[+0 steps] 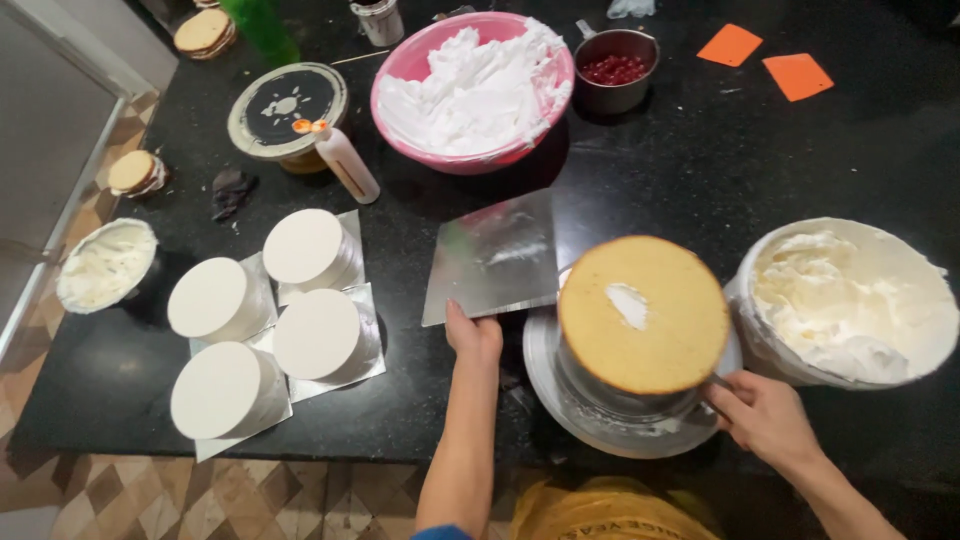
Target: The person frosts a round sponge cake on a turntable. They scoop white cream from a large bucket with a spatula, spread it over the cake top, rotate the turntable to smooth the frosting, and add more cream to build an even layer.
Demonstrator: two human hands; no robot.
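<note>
Left hand (473,335): fingers pinch the near edge of a square silver cake board (492,257), which lies flat on the black counter (680,170) just left of the sponge cake (643,312).

Right hand (765,415): curled by the cake's near right side, holding a thin tool, mostly hidden under the sponge; its kind cannot be told.

Sponge cake: round, a white smear on top, on a turntable (560,400); its sides are largely hidden.

White tub of cream (850,300): right, near the cake.

Four small white cakes (265,325): left.

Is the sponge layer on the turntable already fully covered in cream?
No: the sponge layer is bare and golden, with only one small white dab of cream on top.
</note>
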